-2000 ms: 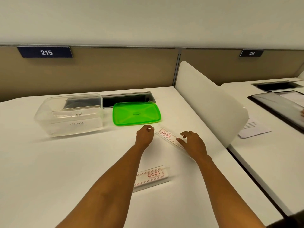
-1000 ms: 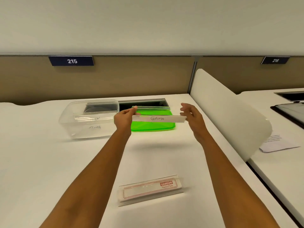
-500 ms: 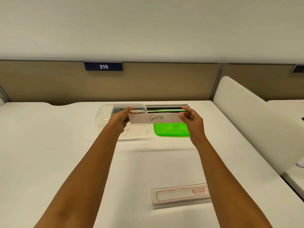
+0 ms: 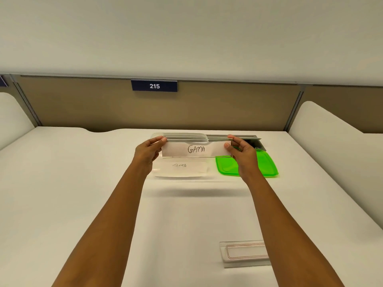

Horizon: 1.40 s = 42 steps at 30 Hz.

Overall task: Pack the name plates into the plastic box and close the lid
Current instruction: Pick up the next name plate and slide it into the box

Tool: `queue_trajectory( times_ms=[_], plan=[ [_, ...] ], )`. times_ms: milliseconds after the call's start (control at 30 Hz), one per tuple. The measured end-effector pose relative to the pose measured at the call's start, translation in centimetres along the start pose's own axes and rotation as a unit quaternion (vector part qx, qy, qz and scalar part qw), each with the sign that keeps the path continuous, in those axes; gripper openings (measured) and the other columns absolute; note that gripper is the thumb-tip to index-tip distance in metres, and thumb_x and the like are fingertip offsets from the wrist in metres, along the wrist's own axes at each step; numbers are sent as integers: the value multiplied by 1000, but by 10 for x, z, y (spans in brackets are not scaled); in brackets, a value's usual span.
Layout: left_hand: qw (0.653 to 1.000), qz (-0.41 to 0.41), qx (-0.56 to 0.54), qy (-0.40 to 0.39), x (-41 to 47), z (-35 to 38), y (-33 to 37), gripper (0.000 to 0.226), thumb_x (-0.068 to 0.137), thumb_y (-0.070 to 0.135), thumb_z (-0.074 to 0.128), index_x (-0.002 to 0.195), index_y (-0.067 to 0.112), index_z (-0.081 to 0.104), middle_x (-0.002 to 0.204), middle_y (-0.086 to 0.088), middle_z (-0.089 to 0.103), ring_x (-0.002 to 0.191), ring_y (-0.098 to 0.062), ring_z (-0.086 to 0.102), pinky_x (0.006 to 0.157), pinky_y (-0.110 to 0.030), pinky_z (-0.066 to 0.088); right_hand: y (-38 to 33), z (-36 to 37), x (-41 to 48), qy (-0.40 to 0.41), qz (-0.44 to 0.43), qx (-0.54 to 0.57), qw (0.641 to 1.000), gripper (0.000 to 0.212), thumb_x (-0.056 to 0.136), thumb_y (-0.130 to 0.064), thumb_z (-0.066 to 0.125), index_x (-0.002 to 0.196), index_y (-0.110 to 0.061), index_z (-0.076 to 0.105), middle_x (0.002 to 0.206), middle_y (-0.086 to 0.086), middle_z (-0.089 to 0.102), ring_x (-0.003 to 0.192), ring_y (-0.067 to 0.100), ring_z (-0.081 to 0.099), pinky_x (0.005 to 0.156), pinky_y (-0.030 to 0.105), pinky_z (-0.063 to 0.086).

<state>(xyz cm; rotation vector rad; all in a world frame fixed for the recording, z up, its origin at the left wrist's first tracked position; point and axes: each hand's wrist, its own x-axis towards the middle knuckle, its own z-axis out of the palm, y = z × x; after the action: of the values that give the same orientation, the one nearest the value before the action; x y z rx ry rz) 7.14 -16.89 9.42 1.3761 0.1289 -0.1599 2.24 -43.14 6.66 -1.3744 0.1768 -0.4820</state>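
Name plate, blank [image 4: 245, 252], red-bordered insert: lies flat on the white desk [image 4: 62, 204], near right, well apart from everything else.

Both forearms reach forward over the desk. Left hand [image 4: 147, 154] pinches the left end of the GAMA name plate [image 4: 196, 150], thumb and fingers curled round the edge. Right hand [image 4: 242, 155] pinches the right end the same way. Plate is level, lettering toward the camera, held in the air in front of the upper part of the clear plastic box [image 4: 161, 172]; cannot tell whether it touches the rim.

Box stands on the desk, lid off. One name plate inside, faint lettering, seemingly BETA [image 4: 180, 165], seen through the front wall.

Green lid [image 4: 267, 164]: flat on the desk just right of the box, partly behind the right hand.

Cable slot [image 4: 252, 139] behind the lid. Beige partition [image 4: 103, 104] at the back carries a navy sign, 215 [image 4: 154, 86].
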Motion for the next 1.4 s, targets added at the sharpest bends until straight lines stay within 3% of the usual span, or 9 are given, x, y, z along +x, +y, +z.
queue_trajectory(
  times_ms=[200,433,500,600,700,833,1000,1167,1400],
  plan=[
    [995,86,46,38,10,-21,9,27,83,10,70,110,11,67,81,5,65,76,-3,58,72,-15,41,3,26,10,-36,-3,-60,998,41,83,10,62,124,4,57,81,0,56,75,6,55,70,7,51],
    [952,154,259,59,39,-39,27,29,83,1,68,111,4,70,88,-5,66,70,-3,58,52,4,40,-8,51,38,-53,-69,-280,956,32,79,-7,73,110,-5,69,83,4,54,70,16,55,64,12,45],
    [924,170,337,66,48,-40,30,28,83,-1,67,111,2,70,93,-11,67,75,-14,59,56,0,43,-8,57,48,-55,-81,-344,934,31,76,-10,76,107,-7,72,90,8,54,76,19,56,68,18,44],
    [875,183,442,68,63,-38,32,29,83,0,68,112,2,70,104,-17,72,92,-27,65,81,-27,52,-6,64,62,-59,-75,-415,905,31,74,-13,79,104,-8,73,100,16,61,79,20,57,75,24,44],
    [837,191,510,62,77,-37,31,27,84,-1,64,110,3,71,101,-17,74,101,-32,65,90,-37,52,-4,69,73,-64,-62,-450,888,28,71,-14,81,98,-9,75,111,18,62,86,25,61,75,25,45],
    [795,210,567,54,90,-33,28,26,85,-1,60,107,5,73,98,-15,75,98,-32,66,81,-34,52,-2,73,81,-75,-44,-498,863,29,72,-15,81,99,-9,75,115,15,61,103,27,61,74,24,43],
    [720,230,653,37,100,-29,24,23,86,4,63,107,7,73,110,-11,70,104,-30,63,78,-32,45,6,76,86,-111,-23,-520,847,27,71,-10,81,97,-3,73,102,14,72,86,25,65,70,23,45],
    [644,212,735,12,105,-26,15,25,88,14,63,111,11,71,112,-8,71,104,-27,64,88,-31,44,16,77,85,-164,-17,-599,784,26,72,-15,80,95,-5,73,97,14,73,78,19,57,70,23,40],
    [524,196,828,-24,109,-22,1,21,87,24,66,106,14,71,106,-3,73,101,-19,64,99,-29,33,19,87,84,-237,10,-684,690,30,74,-20,79,101,-9,72,103,11,73,97,26,66,87,33,53]
  ],
)
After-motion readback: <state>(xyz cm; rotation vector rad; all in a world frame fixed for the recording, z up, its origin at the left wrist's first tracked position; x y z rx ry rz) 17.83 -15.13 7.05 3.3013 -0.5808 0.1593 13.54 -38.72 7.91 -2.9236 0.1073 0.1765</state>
